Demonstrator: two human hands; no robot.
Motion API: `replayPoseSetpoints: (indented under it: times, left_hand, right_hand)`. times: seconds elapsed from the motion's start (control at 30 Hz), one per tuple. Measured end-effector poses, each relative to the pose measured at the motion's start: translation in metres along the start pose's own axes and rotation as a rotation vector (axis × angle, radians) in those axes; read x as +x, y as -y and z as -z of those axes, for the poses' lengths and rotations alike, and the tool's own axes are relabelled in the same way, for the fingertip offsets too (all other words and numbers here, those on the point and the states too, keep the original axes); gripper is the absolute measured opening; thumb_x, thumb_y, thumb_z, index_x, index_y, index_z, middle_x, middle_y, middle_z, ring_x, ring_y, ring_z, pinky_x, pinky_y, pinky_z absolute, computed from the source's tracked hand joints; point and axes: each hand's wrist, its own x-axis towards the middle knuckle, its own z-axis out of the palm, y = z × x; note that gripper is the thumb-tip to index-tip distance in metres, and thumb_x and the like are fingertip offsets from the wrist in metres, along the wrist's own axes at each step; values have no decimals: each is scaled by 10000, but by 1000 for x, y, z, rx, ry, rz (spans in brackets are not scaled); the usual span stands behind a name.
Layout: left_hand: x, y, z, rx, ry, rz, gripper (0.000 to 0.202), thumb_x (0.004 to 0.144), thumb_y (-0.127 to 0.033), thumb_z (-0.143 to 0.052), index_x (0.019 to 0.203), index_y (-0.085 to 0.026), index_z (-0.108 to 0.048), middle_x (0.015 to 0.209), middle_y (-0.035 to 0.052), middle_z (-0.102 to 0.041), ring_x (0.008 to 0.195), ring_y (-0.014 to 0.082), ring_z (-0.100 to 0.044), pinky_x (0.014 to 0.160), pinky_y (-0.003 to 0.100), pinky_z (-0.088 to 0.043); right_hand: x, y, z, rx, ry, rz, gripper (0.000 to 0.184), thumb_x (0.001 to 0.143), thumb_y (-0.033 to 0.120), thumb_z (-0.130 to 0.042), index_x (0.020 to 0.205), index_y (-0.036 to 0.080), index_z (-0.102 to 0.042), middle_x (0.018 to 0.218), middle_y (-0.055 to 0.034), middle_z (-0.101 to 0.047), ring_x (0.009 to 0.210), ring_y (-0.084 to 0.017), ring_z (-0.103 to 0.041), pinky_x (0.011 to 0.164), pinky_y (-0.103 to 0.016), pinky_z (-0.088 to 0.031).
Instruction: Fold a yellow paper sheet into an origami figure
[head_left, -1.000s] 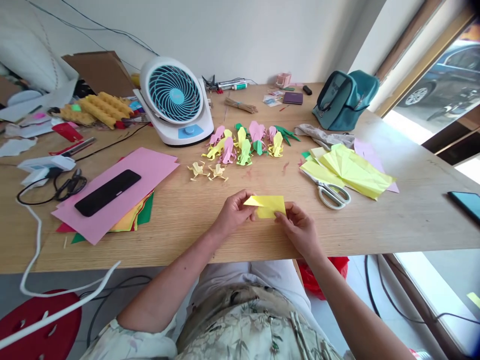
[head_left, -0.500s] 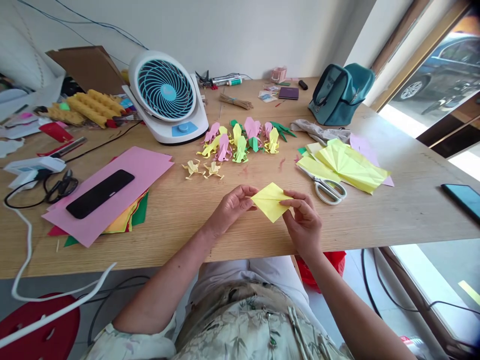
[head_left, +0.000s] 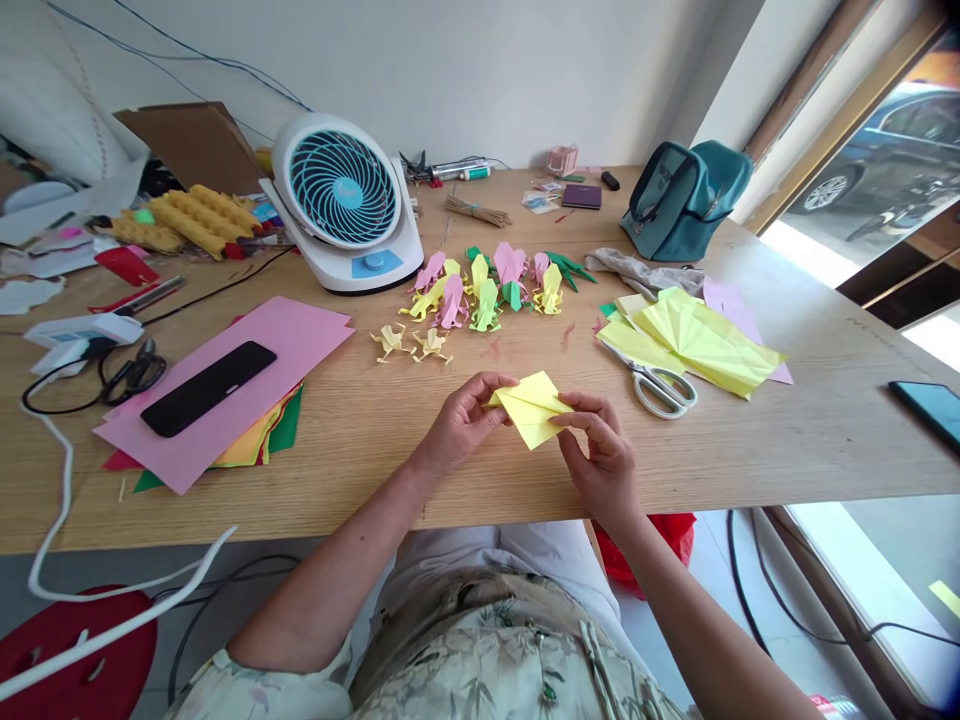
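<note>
Above the table's front edge, a folded piece of yellow paper (head_left: 534,408) is held up between both hands. My left hand (head_left: 466,420) pinches its left corner between thumb and fingers, where a flap stands slightly lifted. At the right corner my right hand (head_left: 600,450) grips the paper, with fingers on top and the thumb below. A crease runs across the folded square. Beyond the hands stands a cluster of pink, yellow and green folded paper figures (head_left: 486,305). Two small pale yellow paper figures (head_left: 411,343) sit closer, left of centre.
White-handled scissors (head_left: 664,390) lie at right beside crumpled yellow paper sheets (head_left: 705,335). On the left, a black phone (head_left: 210,388) rests on pink paper (head_left: 296,330). A white fan (head_left: 345,190) and a teal bag (head_left: 686,200) stand at the back. Another phone (head_left: 930,415) lies far right.
The folded yellow paper has tilted and shifted slightly left, and its left flap now stands a little apart. Both hands keep hold of it. The whole view has shifted slightly.
</note>
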Motion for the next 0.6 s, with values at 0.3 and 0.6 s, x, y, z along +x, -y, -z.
replayPoseSetpoints:
  times: [0.3,0.6]
  left_hand:
    - [1,-5,-2,-18,-80,-27,292,803,-305,-786,1039,-193,-654,958,5,-667,818,104,-625,769,213,-537]
    - [3,-5,0,-61,-113,-6,352,706,-314,-861,966,-177,-666,829,-23,-618,757,90,-582,736,205,-508]
  right_hand:
    - [-2,-3,-2,49,130,-6,206,915,136,-567,1052,264,-650,1154,-74,-614,1082,-228,-606,924,-413,-492]
    - [0,3,-2,78,266,35,161,933,139,-555,1029,254,-610,1064,-56,-633,976,-197,-609,826,-355,-487]
